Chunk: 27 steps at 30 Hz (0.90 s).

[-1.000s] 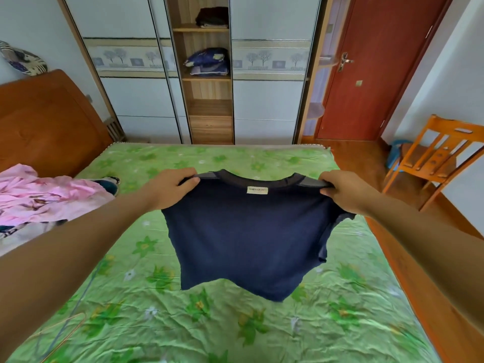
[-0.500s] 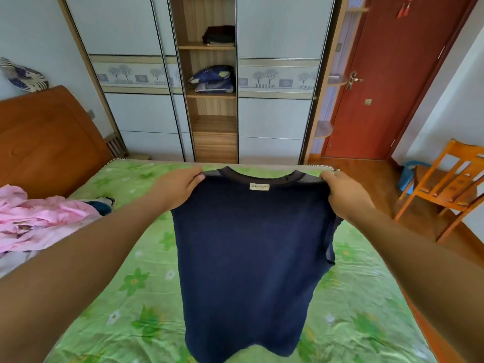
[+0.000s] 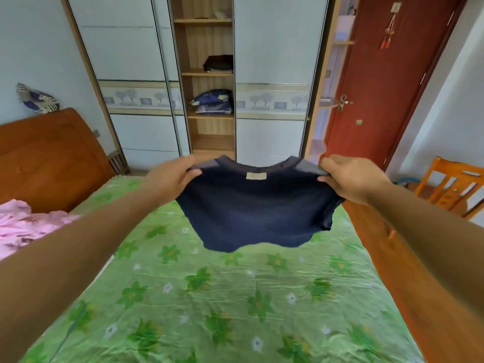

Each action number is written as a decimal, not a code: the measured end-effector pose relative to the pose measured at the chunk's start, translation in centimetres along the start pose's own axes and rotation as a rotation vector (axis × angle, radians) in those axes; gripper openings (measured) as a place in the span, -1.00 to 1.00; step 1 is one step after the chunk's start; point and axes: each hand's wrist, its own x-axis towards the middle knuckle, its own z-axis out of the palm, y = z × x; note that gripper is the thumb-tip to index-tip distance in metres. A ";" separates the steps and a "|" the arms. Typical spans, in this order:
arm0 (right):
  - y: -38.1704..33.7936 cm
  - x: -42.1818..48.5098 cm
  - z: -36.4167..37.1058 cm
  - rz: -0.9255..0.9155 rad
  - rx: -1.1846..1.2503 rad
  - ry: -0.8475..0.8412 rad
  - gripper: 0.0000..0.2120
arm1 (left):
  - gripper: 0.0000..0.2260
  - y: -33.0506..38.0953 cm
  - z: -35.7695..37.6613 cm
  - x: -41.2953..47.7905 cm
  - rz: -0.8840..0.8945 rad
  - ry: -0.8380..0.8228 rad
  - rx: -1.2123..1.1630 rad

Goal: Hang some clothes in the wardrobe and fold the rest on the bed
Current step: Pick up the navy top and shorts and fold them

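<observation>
A navy blue t-shirt with a small beige neck label is held up in the air over the bed, which has a green flowered sheet. My left hand pinches its left shoulder and my right hand pinches its right shoulder. The shirt's hem swings forward, away from me, clear of the sheet. Beyond the bed stands the wardrobe, its middle section open, with folded clothes on two shelves.
A pink garment pile lies at the bed's left by the wooden headboard. A red door is at the right, and a wooden chair stands on the floor beside it.
The shirt hung straight down half a second ago; now its lower part has swung out and up, away from me. Both hands have stretched farther forward, keeping their grip.
</observation>
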 end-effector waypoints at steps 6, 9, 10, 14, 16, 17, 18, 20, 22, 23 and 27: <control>-8.2 -11.1 7.9 -0.119 0.102 -0.194 -0.72 | -0.62 2.3 8.7 -14.9 0.155 -0.272 0.029; -13.6 -17.1 13.3 -0.112 0.210 -0.354 -0.69 | -0.82 4.0 13.2 -22.4 0.192 -0.362 0.016; -15.5 -19.1 15.1 -0.113 0.247 -0.407 -0.67 | -0.91 4.6 14.9 -24.8 0.210 -0.391 0.018; -22.6 -27.2 22.5 -0.123 0.404 -0.602 -0.62 | -0.75 7.3 21.3 -34.1 0.221 -0.587 -0.032; -26.0 -31.2 25.8 -0.147 0.460 -0.704 -0.61 | -0.68 8.5 24.2 -38.6 0.251 -0.695 -0.038; -27.6 -33.2 27.2 -0.174 0.475 -0.760 -0.62 | -0.66 9.0 25.7 -40.9 0.261 -0.766 -0.030; -29.2 -35.0 28.5 -0.198 0.488 -0.811 -0.64 | -0.66 9.5 27.1 -42.9 0.275 -0.824 -0.016; -32.2 -38.7 30.9 -0.245 0.492 -0.903 -0.67 | -0.70 10.0 29.9 -47.0 0.285 -0.906 -0.005; -34.5 -41.9 33.0 -0.281 0.466 -0.985 -0.66 | -0.80 10.3 32.7 -50.6 0.224 -1.006 -0.003; -35.3 -43.2 34.0 -0.289 0.452 -1.037 -0.64 | -0.83 10.4 33.9 -52.1 0.190 -1.029 0.002; -37.4 -47.3 37.2 -0.331 0.423 -1.190 -0.61 | -0.86 10.8 37.4 -57.0 0.157 -1.210 0.057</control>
